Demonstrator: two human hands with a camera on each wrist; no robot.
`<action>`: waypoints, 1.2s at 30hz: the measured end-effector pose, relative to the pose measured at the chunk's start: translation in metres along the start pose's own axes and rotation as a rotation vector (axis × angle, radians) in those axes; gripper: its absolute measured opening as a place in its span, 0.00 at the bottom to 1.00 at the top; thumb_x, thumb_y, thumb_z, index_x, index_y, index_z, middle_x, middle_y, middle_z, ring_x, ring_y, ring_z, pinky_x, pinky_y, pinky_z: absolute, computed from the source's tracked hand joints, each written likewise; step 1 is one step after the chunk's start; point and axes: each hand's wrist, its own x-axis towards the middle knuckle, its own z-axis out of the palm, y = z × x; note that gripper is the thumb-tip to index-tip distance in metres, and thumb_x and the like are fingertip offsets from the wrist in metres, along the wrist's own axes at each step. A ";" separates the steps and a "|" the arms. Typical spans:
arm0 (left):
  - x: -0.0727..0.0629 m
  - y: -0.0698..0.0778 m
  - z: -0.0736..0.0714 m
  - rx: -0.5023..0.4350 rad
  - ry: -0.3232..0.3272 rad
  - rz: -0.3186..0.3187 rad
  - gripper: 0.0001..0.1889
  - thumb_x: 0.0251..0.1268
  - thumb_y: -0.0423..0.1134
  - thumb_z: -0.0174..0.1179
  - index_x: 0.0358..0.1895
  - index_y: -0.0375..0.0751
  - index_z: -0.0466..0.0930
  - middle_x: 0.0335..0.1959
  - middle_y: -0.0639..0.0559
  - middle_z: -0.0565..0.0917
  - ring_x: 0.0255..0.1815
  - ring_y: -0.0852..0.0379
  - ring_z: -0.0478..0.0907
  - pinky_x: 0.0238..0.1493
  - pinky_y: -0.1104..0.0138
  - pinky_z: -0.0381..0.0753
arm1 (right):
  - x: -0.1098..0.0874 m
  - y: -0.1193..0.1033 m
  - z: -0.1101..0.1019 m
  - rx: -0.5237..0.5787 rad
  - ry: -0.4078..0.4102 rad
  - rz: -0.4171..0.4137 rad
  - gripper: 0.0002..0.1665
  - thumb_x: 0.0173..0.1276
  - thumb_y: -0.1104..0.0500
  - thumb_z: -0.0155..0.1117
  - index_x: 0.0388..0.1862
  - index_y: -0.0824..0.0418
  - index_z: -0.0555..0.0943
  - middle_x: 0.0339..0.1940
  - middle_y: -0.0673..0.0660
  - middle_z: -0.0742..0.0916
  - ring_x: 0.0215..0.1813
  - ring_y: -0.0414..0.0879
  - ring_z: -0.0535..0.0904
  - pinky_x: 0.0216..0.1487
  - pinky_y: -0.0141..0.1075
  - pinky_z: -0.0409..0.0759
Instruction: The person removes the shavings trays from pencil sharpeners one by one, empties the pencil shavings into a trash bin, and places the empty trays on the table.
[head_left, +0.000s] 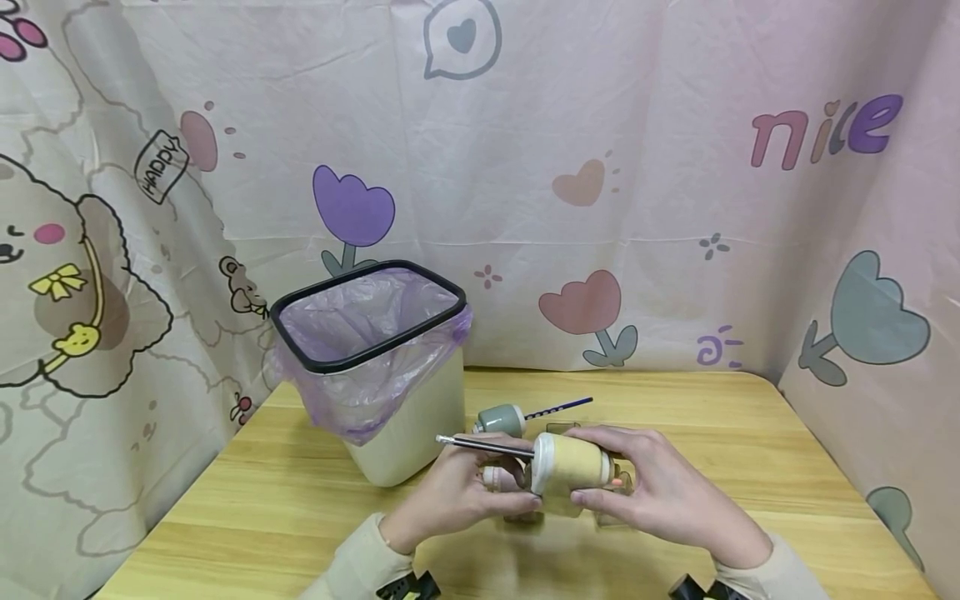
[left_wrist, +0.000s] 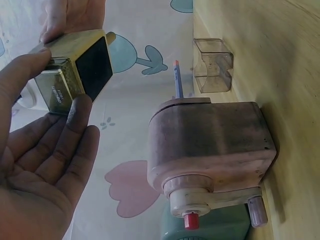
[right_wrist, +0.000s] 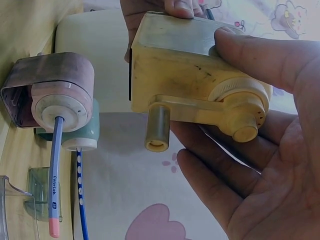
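A yellow crank pencil sharpener (head_left: 576,460) is held up between both hands, with a dark pencil (head_left: 491,448) sticking out toward the left. My left hand (head_left: 480,492) pinches its end at the see-through shavings drawer (left_wrist: 59,92), thumb on one side and fingertips on the other. The right hand (head_left: 637,487) grips the opposite end, thumb on top, near the crank handle (right_wrist: 158,127). The black base (left_wrist: 94,69) faces sideways, off the table. Below stands a pink sharpener (left_wrist: 215,135), partly hidden by the left hand in the head view, with a blue pencil (right_wrist: 56,175) in it.
Behind is a green sharpener (head_left: 500,419) holding a dotted blue pencil (head_left: 561,408). Loose clear drawers (left_wrist: 214,65) lie on the wooden table (head_left: 720,417). A cream trash bin (head_left: 427,417) with a purple liner and black rim stands at the left. A printed curtain (head_left: 667,208) hangs behind.
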 end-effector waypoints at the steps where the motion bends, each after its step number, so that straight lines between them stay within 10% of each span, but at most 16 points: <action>1: 0.000 0.000 0.000 0.001 -0.001 -0.004 0.24 0.60 0.42 0.81 0.60 0.50 0.88 0.45 0.58 0.90 0.42 0.69 0.88 0.54 0.60 0.90 | 0.000 0.000 0.000 0.000 0.001 0.000 0.29 0.70 0.40 0.77 0.67 0.44 0.83 0.57 0.41 0.90 0.49 0.31 0.84 0.50 0.32 0.86; 23: 0.000 0.002 0.007 0.035 0.195 0.165 0.24 0.55 0.38 0.83 0.57 0.48 0.90 0.53 0.55 0.93 0.55 0.61 0.87 0.61 0.65 0.86 | 0.000 0.002 0.008 0.036 0.203 0.044 0.32 0.54 0.51 0.89 0.58 0.41 0.87 0.50 0.37 0.92 0.50 0.33 0.88 0.52 0.34 0.88; 36: -0.001 -0.001 0.003 0.031 0.128 0.161 0.25 0.53 0.36 0.84 0.56 0.42 0.89 0.46 0.52 0.93 0.48 0.65 0.86 0.53 0.66 0.89 | -0.001 0.005 0.003 0.031 0.150 -0.060 0.32 0.54 0.51 0.90 0.59 0.42 0.88 0.51 0.38 0.92 0.50 0.33 0.88 0.52 0.35 0.88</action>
